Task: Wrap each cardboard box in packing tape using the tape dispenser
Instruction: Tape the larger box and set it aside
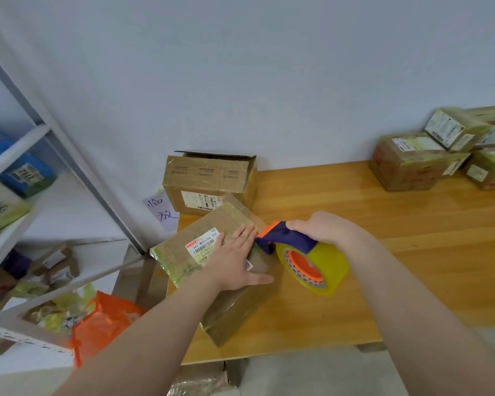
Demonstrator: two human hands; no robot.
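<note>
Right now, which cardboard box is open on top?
The box against the wall, behind the pressed box under the left hand: its top flaps gape. The far-right stack looks taped shut.

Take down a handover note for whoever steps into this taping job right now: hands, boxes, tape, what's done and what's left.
Left hand: flat, fingers straight, pressing on top of the labelled cardboard box at the front-left corner of the wooden table.
Right hand: grips the tape dispenser, its nose at the box top beside the left fingertips.
Done: yellowish tape covers that box's left end; the stacked boxes at the far right look wrapped.
Left: finish banding this box, then probably the open-flapped box behind it.
</note>
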